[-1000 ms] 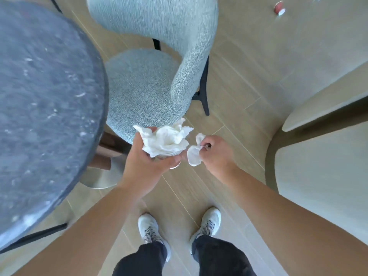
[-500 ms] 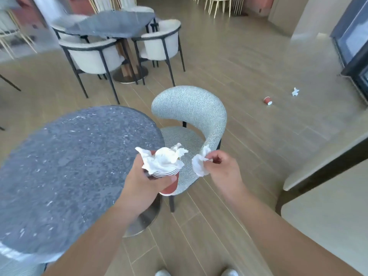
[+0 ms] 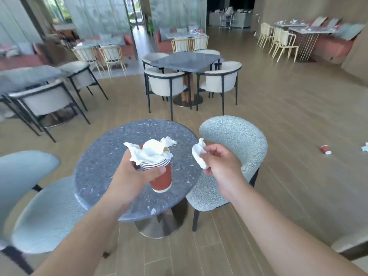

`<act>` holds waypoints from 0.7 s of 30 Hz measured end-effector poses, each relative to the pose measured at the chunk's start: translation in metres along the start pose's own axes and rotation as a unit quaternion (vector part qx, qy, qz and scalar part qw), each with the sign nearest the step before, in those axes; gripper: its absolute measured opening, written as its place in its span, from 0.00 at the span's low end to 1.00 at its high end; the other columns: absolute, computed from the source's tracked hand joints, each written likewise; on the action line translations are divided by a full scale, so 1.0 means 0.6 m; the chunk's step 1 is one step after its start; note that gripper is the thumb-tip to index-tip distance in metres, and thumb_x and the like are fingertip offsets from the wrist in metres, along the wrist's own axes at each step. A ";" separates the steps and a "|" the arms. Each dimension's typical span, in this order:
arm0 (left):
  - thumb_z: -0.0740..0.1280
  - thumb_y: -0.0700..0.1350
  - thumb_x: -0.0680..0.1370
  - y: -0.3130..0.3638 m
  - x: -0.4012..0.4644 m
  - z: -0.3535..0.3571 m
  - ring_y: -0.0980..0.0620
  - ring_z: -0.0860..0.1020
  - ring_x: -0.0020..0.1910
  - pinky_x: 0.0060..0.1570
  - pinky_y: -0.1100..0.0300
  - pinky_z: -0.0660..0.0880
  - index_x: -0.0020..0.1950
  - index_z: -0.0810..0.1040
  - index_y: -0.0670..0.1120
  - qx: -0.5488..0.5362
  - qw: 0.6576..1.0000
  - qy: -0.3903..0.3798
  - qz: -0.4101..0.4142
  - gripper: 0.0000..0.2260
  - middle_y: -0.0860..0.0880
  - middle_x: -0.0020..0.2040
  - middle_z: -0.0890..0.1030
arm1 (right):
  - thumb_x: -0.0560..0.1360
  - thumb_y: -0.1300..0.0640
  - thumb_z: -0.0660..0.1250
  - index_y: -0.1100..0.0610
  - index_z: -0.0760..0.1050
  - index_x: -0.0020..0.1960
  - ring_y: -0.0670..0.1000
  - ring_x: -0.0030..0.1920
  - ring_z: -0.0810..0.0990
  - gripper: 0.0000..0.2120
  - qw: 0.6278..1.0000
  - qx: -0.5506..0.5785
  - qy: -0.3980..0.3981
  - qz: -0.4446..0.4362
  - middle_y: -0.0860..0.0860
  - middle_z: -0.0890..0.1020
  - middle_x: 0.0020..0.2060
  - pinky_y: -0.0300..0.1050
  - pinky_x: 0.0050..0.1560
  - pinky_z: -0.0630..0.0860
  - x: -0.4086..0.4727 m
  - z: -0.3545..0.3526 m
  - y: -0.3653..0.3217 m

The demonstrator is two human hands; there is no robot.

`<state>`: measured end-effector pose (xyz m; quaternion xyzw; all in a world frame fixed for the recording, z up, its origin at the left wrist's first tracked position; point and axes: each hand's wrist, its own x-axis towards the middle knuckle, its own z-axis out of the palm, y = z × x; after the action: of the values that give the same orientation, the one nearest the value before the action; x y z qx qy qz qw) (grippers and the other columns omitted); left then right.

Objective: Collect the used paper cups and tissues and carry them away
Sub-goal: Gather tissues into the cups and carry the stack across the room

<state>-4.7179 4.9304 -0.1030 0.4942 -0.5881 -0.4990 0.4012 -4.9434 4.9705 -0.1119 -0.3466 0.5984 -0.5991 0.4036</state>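
Gripping stack of red paper cups (image 3: 160, 179), crumpled tissues (image 3: 151, 153) stuffed in top: left hand (image 3: 133, 177), fingers curled round.
Pinching loose tissue (image 3: 199, 153) just right of stack, not yet tucked in: right hand (image 3: 221, 163).
Lifting from floor-level to chest height over round table (image 3: 111, 156); pickup here judged finished.
Lying on floor, well right: fallen cup (image 3: 325, 150), tissue scrap (image 3: 364, 147), remaining.

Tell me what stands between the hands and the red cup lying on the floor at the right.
Nothing visible on the floor itself. The fallen cup lies on open floor to the right, past the grey chair, which stands beside the right hand. But both hands are full: the left hand holds the cup stack, the right a tissue.
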 end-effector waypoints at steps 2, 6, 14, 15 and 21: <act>0.84 0.43 0.63 0.009 -0.033 -0.018 0.53 0.82 0.59 0.52 0.57 0.77 0.67 0.75 0.52 0.002 1.000 0.025 0.000 0.35 0.56 0.57 0.86 | 0.69 0.56 0.74 0.45 0.81 0.36 0.44 0.34 0.80 0.07 0.998 0.041 -0.036 0.015 0.46 0.85 0.37 0.38 0.31 0.75 -0.017 0.010 -0.019; 0.84 0.40 0.66 0.015 -0.100 -0.054 0.53 0.82 0.59 0.55 0.57 0.77 0.65 0.76 0.51 0.027 0.997 0.066 -0.005 0.31 0.55 0.58 0.85 | 0.62 0.48 0.73 0.46 0.81 0.36 0.46 0.35 0.77 0.04 0.990 0.048 -0.130 -0.008 0.49 0.83 0.38 0.40 0.33 0.74 -0.062 0.045 -0.048; 0.82 0.39 0.70 0.004 -0.187 -0.127 0.61 0.82 0.55 0.46 0.68 0.78 0.62 0.76 0.56 0.069 0.994 0.083 -0.015 0.26 0.60 0.55 0.85 | 0.71 0.60 0.69 0.50 0.78 0.42 0.43 0.32 0.74 0.05 0.921 -0.130 -0.221 -0.293 0.43 0.78 0.33 0.35 0.32 0.69 -0.139 0.182 -0.114; 0.82 0.40 0.69 0.003 -0.193 -0.137 0.61 0.83 0.54 0.46 0.67 0.78 0.62 0.76 0.56 0.073 0.994 0.083 -0.007 0.27 0.59 0.54 0.85 | 0.71 0.59 0.68 0.50 0.77 0.42 0.44 0.34 0.73 0.04 0.886 -0.196 -0.239 -0.345 0.44 0.76 0.34 0.38 0.34 0.69 -0.146 0.206 -0.121; 0.82 0.50 0.62 -0.015 -0.221 -0.223 0.58 0.84 0.47 0.45 0.61 0.80 0.57 0.76 0.53 0.055 0.991 0.121 0.024 0.27 0.54 0.49 0.85 | 0.72 0.51 0.65 0.46 0.75 0.36 0.49 0.35 0.72 0.06 0.679 -0.486 -0.416 -0.361 0.44 0.74 0.32 0.43 0.30 0.61 -0.186 0.358 -0.140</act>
<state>-4.5617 5.0348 -0.0851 0.5582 -0.5735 -0.3927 0.4532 -4.7077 4.9732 -0.0114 -0.8964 0.4043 -0.1174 0.1386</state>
